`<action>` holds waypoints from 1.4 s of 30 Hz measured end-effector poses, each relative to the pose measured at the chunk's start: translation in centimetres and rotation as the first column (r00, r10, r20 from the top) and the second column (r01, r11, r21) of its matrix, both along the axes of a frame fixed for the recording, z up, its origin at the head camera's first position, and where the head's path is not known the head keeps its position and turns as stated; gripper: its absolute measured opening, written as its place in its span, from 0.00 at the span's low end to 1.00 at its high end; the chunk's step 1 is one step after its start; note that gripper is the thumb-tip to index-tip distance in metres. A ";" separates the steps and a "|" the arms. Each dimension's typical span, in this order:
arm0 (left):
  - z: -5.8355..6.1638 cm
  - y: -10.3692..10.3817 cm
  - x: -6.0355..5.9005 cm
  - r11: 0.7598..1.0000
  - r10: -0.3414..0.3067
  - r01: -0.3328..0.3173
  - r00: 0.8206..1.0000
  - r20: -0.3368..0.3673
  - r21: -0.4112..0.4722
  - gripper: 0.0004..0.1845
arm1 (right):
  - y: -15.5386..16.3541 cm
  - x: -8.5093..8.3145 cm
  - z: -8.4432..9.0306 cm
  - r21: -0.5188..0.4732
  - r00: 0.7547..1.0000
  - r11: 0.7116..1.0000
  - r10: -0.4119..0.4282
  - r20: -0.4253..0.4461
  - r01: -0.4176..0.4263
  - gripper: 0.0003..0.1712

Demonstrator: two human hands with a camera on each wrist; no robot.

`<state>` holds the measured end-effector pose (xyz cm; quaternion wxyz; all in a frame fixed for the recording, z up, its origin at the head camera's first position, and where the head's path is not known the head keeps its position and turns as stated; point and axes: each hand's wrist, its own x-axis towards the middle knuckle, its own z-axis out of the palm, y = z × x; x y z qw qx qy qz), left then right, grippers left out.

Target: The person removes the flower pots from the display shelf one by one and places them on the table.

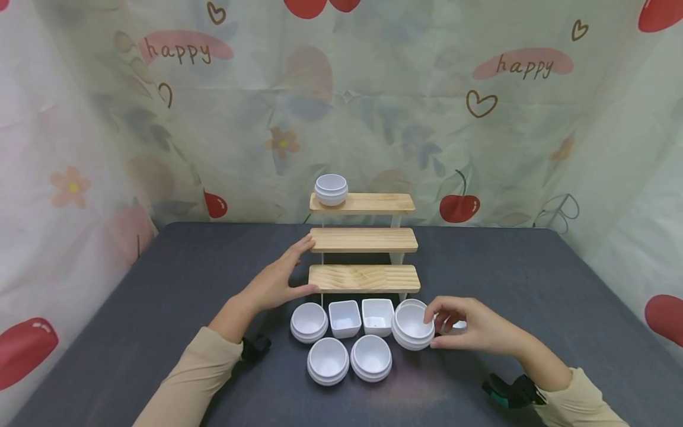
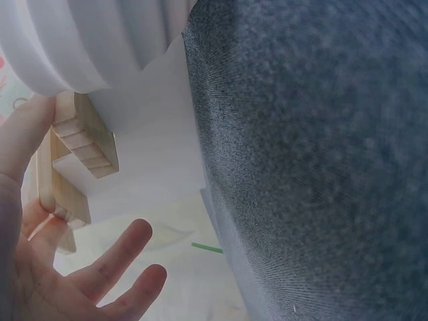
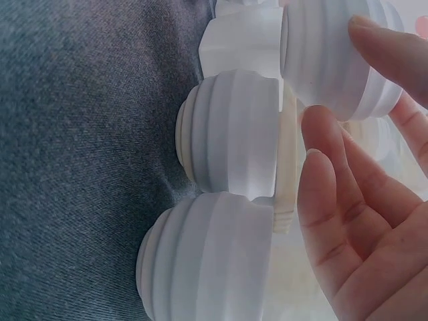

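Note:
A round white ridged bowl (image 1: 412, 325) is pinched between the thumb and fingers of my right hand (image 1: 466, 326). In the right wrist view this bowl (image 3: 334, 60) is raised off the cloth, tilted, near other ridged bowls (image 3: 231, 134). My left hand (image 1: 277, 277) touches the left end of a three-step wooden display stand (image 1: 364, 279). Its thumb lies at the lowest step and a fingertip reaches the middle step; in the left wrist view two fingers (image 2: 130, 251) extend free of the wood. Another round white bowl (image 1: 331, 191) stands on the top step, at its left end.
Before the stand sit two square white bowls (image 1: 345, 320) and round bowls at the left (image 1: 309, 323) and in front (image 1: 328, 362). A dark cloth covers the table (image 1: 533, 284). Printed curtains (image 1: 373, 118) hang behind and at both sides.

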<state>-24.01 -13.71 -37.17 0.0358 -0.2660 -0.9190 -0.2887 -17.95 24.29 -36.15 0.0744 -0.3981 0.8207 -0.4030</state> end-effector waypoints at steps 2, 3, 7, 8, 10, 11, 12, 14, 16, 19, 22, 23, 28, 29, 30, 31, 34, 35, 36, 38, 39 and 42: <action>0.0 0.0 0.0 1.000 0.000 0.000 1.000 0.001 -0.001 0.49 | 0.1 0.0 -0.1 -0.003 1.000 1.000 0.012 0.004 -0.012 0.13; 0.0 0.0 0.0 1.000 0.001 -0.001 1.000 0.002 -0.002 0.49 | 0.1 0.0 -0.2 -0.004 1.000 1.000 0.018 0.005 -0.018 0.13; -0.1 0.0 -0.1 1.000 0.002 -0.002 1.000 0.007 -0.003 0.49 | 0.1 0.1 -0.3 -0.003 0.999 0.999 0.034 0.003 -0.034 0.13; -0.1 0.0 -0.1 1.000 0.001 -0.001 1.000 0.006 -0.003 0.49 | 0.0 0.1 -0.3 0.000 0.999 0.999 0.036 0.004 -0.036 0.14; -0.2 0.0 -0.1 1.000 -0.001 0.001 1.000 0.002 -0.001 0.49 | 0.0 0.2 -0.2 0.005 0.999 0.999 0.040 0.001 -0.040 0.14; -0.1 0.0 -0.1 1.000 -0.002 0.002 1.000 0.000 0.000 0.49 | -0.1 0.3 -0.3 0.006 0.999 0.999 0.044 0.003 -0.044 0.14; -0.1 0.0 0.0 1.000 -0.004 0.004 1.000 -0.003 0.002 0.49 | -0.1 0.3 -0.3 0.004 0.999 0.999 0.049 0.004 -0.049 0.14; -0.1 0.0 0.0 1.000 -0.006 0.006 1.000 -0.005 0.005 0.49 | -0.1 0.4 -0.3 -0.004 0.998 0.998 0.063 0.007 -0.063 0.14; -0.1 0.0 0.0 1.000 -0.010 0.010 1.000 -0.015 0.004 0.49 | -0.1 0.3 -0.4 -0.012 0.997 0.997 0.081 0.006 -0.080 0.14; -0.1 0.1 0.0 1.000 -0.005 0.005 1.000 -0.010 0.003 0.49 | -0.1 0.3 -0.5 -0.016 0.996 0.996 0.090 0.010 -0.090 0.14; -0.1 0.1 0.0 1.000 -0.004 0.004 1.000 -0.008 0.002 0.49 | -0.1 0.4 -0.4 -0.006 0.997 0.997 0.079 0.017 -0.078 0.14; -0.1 0.1 0.0 1.000 -0.002 0.002 1.000 -0.003 0.003 0.49 | -0.1 0.4 -0.3 -0.002 0.997 0.997 0.072 0.020 -0.072 0.14; -0.1 0.0 0.0 1.000 -0.009 0.009 1.000 -0.008 0.007 0.49 | 0.0 0.5 -0.4 0.013 0.999 0.999 0.046 0.026 -0.047 0.14; -0.2 0.0 0.0 1.000 -0.011 0.011 1.000 -0.010 0.011 0.49 | 0.1 0.6 -0.4 0.014 0.999 0.999 0.044 0.025 -0.044 0.14; -0.2 0.0 0.0 1.000 -0.013 0.013 1.000 -0.014 0.015 0.49 | 0.1 0.6 -0.4 0.013 0.999 0.999 0.042 0.023 -0.043 0.14; -0.2 0.0 0.0 1.000 -0.016 0.016 1.000 -0.018 0.020 0.49 | 0.2 0.6 -0.4 0.012 0.999 0.999 0.041 0.019 -0.042 0.14; -0.4 -0.1 -0.1 0.999 -0.024 0.025 0.999 -0.039 0.030 0.49 | 0.3 0.6 -0.5 0.010 0.999 0.999 0.041 0.012 -0.041 0.14; -0.5 -0.1 -0.1 0.999 -0.023 0.025 0.998 -0.055 0.027 0.48 | 0.3 0.6 -0.5 0.010 0.999 0.999 0.041 0.010 -0.041 0.14; -0.5 -0.1 -0.1 0.999 -0.025 0.027 0.998 -0.064 0.027 0.48 | 0.4 0.7 -0.5 0.011 0.999 0.999 0.041 0.008 -0.041 0.14; -0.5 -0.1 -0.1 0.999 -0.026 0.028 0.997 -0.071 0.028 0.48 | 0.4 0.7 -0.5 0.013 0.999 0.999 0.043 0.006 -0.043 0.14; -0.5 -0.1 -0.1 0.999 -0.024 0.026 0.998 -0.063 0.029 0.49 | 0.4 0.7 -0.6 0.012 0.999 0.999 0.047 0.005 -0.047 0.14; -0.2 0.0 0.0 0.999 -0.021 0.022 0.999 -0.034 0.029 0.49 | 0.4 0.8 -0.6 0.003 0.998 0.998 0.065 0.006 -0.065 0.14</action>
